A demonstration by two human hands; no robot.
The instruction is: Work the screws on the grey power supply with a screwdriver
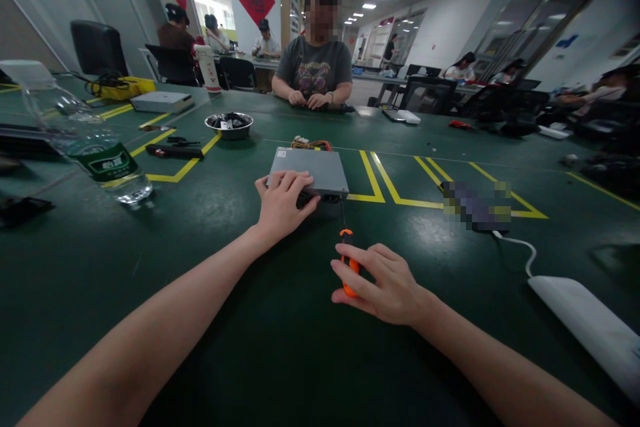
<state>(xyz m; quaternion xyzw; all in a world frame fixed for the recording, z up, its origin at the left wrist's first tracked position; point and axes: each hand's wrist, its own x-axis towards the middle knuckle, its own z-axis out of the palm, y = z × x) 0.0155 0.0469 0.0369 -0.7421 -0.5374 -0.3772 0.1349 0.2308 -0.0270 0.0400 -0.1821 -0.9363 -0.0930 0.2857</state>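
Observation:
A grey metal computer power supply (320,170) lies flat on the green table, its bundle of coloured wires (313,144) at the far side. My left hand (286,203) is over its near left corner, fingers on top and thumb along the near side, gripping it. In my right hand (383,280) is an orange and black screwdriver (349,267), held between thumb and fingers. The screwdriver's thin shaft points away from me, and its tip meets the near right corner of the power supply. Whether a screw sits under the tip is too small to tell.
A water bottle (100,147) stands at left, near a black and red tool (175,151). Behind is a metal bowl (229,125) holding small dark parts. At right, a phone (475,207) is cabled to a white power bank (585,320). Another person (315,67) sits opposite.

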